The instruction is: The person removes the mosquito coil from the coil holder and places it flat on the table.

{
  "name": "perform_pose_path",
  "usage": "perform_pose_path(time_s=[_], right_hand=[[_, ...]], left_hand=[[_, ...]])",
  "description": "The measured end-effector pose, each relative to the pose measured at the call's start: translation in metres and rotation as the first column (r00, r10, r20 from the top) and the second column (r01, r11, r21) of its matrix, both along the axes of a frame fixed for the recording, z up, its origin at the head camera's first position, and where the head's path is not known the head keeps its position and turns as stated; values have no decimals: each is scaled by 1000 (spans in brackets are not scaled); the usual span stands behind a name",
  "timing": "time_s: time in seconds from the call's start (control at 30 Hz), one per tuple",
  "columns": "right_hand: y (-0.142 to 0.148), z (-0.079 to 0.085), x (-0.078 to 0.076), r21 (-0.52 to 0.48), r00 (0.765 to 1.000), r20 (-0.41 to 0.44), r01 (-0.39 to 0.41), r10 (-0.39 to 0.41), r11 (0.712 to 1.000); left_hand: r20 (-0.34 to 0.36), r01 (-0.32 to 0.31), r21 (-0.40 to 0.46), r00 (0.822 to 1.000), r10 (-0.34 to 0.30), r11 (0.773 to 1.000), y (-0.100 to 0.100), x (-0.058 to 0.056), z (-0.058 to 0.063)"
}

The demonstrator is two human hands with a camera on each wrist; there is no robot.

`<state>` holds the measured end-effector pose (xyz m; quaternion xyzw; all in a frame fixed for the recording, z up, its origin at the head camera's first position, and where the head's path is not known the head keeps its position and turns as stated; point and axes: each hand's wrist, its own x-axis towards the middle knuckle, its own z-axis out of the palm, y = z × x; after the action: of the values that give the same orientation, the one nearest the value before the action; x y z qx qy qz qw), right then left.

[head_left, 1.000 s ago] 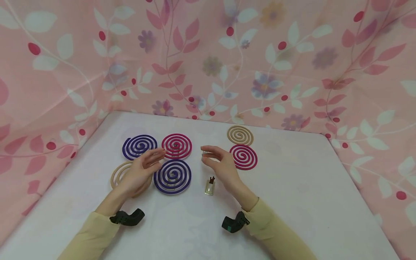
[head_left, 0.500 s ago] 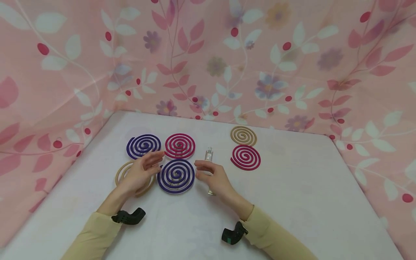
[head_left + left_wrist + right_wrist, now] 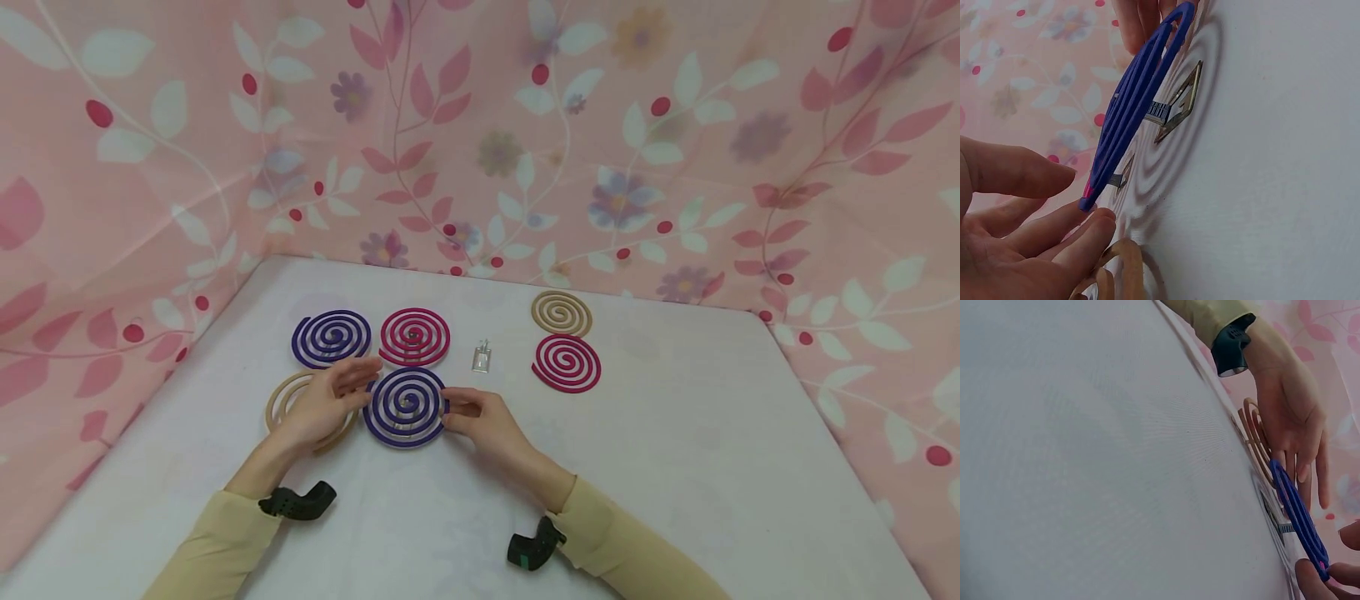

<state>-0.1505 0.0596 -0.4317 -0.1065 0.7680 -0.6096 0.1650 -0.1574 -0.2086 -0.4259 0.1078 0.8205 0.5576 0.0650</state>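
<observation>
- Sitting between the fingers, the nearer blue mosquito coil point(image 3: 405, 404) is propped by a metal stand point(image 3: 1159, 112).
- Its edge is pinched by the right hand point(image 3: 497, 429).
- Its opposite edge is flanked by the relaxed left hand point(image 3: 326, 406).

From above, the head camera looks forward and down, rather far, over the desk point(image 3: 675, 467) to the flowered cloth point(image 3: 480, 108). The two wrist cameras point(image 3: 298, 502) point(image 3: 529, 550) look from low and very near, turned sideways along the desk; both share the blue coil point(image 3: 408, 402), left hand point(image 3: 321, 408) and right hand point(image 3: 491, 427).
</observation>
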Motion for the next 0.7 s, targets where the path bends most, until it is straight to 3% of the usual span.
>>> perform_pose_path(time_s=[0.23,0.7], right_hand=[[2,1,-2,9,999,28,25,-25,1000],[3,-1,-2,-66,997,81,-1,6,998]], left_hand=[[12,16,-12,1000,-16,1000,2,1,0],[38,27,13,999,-28,1000,3,2,2]])
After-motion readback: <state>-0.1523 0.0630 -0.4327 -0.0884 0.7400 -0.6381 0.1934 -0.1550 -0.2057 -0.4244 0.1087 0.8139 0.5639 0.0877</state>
